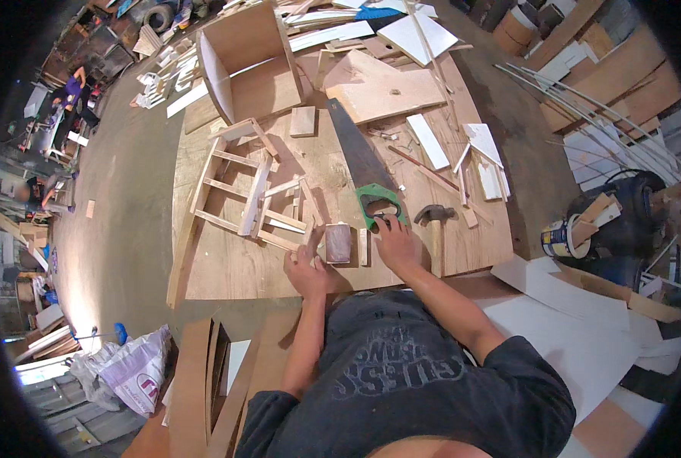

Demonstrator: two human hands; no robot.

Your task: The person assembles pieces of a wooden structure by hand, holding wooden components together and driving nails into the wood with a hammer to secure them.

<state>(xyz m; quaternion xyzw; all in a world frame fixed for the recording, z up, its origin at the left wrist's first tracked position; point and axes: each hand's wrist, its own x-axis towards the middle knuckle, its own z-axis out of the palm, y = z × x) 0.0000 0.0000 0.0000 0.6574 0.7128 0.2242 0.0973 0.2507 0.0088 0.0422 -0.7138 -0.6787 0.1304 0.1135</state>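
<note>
My left hand (pixel 306 272) rests near the table's front edge, fingers apart, close to the end of a small wooden frame (pixel 283 214). Beside it lies a reddish-brown block (pixel 338 243), with a short pale wood piece (pixel 364 247) to its right. My right hand (pixel 397 246) is open, its fingertips touching the green handle of a handsaw (pixel 353 145). The saw lies flat, its blade pointing away from me. To the right of that hand is a claw hammer (pixel 436 229). A larger slatted wooden frame (pixel 226 183) lies at the left, against the small one.
An open wooden box (pixel 256 65) stands at the table's far left. Boards (pixel 390 88), a white strip (pixel 427 142) and scraps cover the far and right parts. A bucket (pixel 565 238) stands right of the table; a white sack (pixel 134 366) lies at left. Other people (pixel 73 91) are farther off.
</note>
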